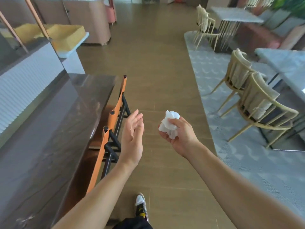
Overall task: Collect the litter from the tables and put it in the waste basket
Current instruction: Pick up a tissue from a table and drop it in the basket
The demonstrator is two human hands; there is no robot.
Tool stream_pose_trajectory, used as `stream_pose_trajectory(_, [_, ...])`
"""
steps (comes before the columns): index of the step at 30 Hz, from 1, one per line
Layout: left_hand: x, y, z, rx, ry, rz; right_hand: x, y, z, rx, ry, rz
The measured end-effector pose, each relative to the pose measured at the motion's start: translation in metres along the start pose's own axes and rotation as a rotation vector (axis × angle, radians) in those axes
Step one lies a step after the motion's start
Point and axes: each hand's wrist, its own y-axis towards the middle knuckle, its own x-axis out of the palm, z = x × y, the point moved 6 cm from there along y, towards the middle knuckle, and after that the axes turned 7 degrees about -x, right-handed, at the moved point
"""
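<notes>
My right hand (180,135) grips a crumpled wad of white tissue (170,123), held in front of me above the wooden floor. A little to its left, my left hand (132,136) is raised with straight fingers, palm turned toward the tissue, and holds nothing. A long dark brown table (49,129) runs along my left side. No waste basket shows in this view.
Orange-backed chairs (113,116) stand tucked at the dark table's right edge. On the right, beige metal chairs (259,103) and pale marble tables (283,61) sit on a grey carpet. A wooden-floored aisle (148,55) runs ahead between them. My shoe (140,204) is below.
</notes>
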Motion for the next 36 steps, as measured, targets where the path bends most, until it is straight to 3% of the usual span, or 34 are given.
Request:
stream_pose_trajectory(16, [0.117,0.304,0.003,0.027,-0.005,-0.169,-0.020,0.260,-0.138,-0.175,0.100,0.156])
stream_pose_trajectory(28, [0.238,0.510,-0.018,0.028,-0.006,-0.024,-0.056,0.504,-0.239,-0.092,0.141,0.042])
stream_pose_trajectory(36, [0.252,0.621,-0.022,0.044,-0.007,0.089,-0.024,0.635,-0.275,-0.056,0.050,-0.045])
